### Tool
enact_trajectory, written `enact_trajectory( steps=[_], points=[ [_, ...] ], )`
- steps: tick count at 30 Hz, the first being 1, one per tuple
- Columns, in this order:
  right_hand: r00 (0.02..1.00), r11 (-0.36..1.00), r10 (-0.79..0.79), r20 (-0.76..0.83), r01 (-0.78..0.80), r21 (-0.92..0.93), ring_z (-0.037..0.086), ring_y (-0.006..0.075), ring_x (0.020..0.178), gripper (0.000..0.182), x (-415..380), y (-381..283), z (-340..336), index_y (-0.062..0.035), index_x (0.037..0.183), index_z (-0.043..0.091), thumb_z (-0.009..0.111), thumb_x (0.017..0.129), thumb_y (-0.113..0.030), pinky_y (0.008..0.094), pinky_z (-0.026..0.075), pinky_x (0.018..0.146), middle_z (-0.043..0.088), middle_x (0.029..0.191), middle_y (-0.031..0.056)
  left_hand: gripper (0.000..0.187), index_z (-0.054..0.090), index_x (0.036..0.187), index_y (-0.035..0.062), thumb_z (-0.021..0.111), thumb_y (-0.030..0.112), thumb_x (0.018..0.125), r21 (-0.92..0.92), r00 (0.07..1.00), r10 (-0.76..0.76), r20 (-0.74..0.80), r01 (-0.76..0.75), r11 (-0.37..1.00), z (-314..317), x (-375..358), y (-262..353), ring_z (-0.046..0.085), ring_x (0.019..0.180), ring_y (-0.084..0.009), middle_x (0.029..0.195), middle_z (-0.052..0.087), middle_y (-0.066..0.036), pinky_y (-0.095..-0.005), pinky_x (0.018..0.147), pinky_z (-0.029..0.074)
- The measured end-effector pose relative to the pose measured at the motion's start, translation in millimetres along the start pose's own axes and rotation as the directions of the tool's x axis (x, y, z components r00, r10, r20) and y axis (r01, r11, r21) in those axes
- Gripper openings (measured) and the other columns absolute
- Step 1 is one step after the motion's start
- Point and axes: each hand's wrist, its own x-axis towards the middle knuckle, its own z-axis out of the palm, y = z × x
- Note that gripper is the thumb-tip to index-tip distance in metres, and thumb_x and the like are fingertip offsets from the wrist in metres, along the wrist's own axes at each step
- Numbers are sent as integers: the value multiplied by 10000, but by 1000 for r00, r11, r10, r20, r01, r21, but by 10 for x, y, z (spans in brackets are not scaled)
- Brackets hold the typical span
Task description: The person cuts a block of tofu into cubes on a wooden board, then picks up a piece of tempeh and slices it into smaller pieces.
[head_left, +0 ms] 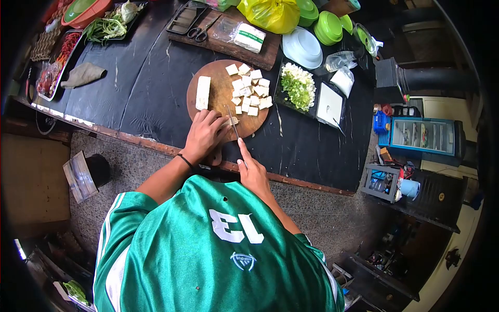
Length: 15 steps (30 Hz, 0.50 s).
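A round wooden cutting board lies at the table's front edge. My left hand rests on its front part, fingers bent and pressed on a small piece of tempeh with a mottled tan face. My right hand grips a knife, its blade pointing away from me beside that piece; the handle is mostly hidden by the hand. Just beyond my left fingertips stands an oblong white tempeh block. Several tempeh cubes are heaped on the board's right side.
Behind the board, a wooden slab bears scissors and a wrapped white block. Right of it are a tray of chopped greens, a white box and bowls. A cloth and chili tray lie left.
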Motion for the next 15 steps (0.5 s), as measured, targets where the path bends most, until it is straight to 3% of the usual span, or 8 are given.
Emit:
enact_trajectory(
  steps=[6,15],
  points=[
    [1000,1000,-21,-20,21,-17,738,560,1191,752,7,4,20,-325,1800,372,630,1126,-115,570,614,994,757,1297,360,306,829,1226,86,867,220,954,3,1000,6,7,-6,1000,6,-1,0,646,1062,-291,1139,716,-68,-433,933,522],
    [996,993,79,49,-75,-88,754,566,1054,778,40,-164,-38,-352,1814,321,610,1130,-118,608,601,919,769,1127,358,298,809,1226,89,847,211,957,0,999,41,-8,-41,999,9,12,-11,632,1047,-298,1114,686,-74,-439,923,513]
  ],
)
